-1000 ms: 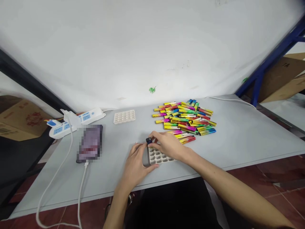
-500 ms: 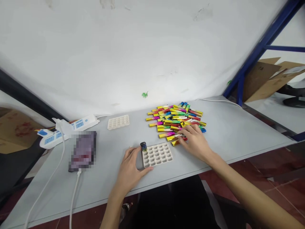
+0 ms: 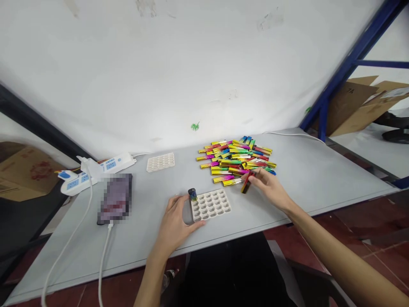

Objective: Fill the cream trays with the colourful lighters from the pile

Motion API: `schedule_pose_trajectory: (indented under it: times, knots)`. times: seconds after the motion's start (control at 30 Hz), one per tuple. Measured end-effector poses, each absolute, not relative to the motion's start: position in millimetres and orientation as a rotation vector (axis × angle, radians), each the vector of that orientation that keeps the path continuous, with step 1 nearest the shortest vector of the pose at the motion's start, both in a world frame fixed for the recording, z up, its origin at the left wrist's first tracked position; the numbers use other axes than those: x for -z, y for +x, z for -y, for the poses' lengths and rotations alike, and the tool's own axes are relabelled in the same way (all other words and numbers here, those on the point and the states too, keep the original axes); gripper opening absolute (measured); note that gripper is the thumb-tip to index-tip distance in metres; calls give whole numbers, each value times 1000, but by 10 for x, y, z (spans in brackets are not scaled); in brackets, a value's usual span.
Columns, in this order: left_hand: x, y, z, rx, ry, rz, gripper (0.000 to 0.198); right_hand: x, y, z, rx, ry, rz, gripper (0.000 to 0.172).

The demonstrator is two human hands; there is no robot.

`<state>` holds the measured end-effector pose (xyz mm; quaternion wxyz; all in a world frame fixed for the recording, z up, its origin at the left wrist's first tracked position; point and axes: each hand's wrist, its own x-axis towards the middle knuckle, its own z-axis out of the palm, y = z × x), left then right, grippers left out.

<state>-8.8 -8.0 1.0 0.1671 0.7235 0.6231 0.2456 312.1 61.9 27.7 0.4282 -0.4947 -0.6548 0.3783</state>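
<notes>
A white tray with rows of round holes (image 3: 211, 205) lies on the grey table near its front edge. One dark stick (image 3: 192, 194) stands upright in the tray's far left corner hole. My left hand (image 3: 175, 221) rests flat on the table, its thumb and fingers against the tray's left side. My right hand (image 3: 269, 186) is raised just in front of a heap of shiny many-coloured sticks (image 3: 237, 161), pinching a red and gold stick (image 3: 246, 182) that hangs tilted from its fingertips.
A second holed tray (image 3: 160, 162) lies further back. A phone (image 3: 115, 198) on a white cable and a white power strip (image 3: 96, 169) sit at the left. The white wall stands behind the table (image 3: 319, 179). A blue frame and cardboard boxes are at the right.
My right hand left the tray after standing the dark stick in it, reached to the heap, and has lifted a red and gold stick. My left hand stayed at the tray.
</notes>
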Motion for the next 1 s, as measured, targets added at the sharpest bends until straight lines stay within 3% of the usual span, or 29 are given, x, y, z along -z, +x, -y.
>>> schedule_pose_trajectory:
  times: [0.23,0.4,0.77,1.0]
  knots:
    - [-43,-70,95,-677,2081,-1763,73,-292,2711,-809,-1335,-952,1087,31]
    - [-60,-68,110,-662,2053,-1781,74,-196,2587,-901,-1463,-964,954,54]
    - [-27,-87,93,-656,2045,-1795,73,-97,2552,-851,-1530,-1011,981,47]
    - [-12,-90,94,-667,2055,-1803,73,-123,2538,-852,-1509,-1035,967,55]
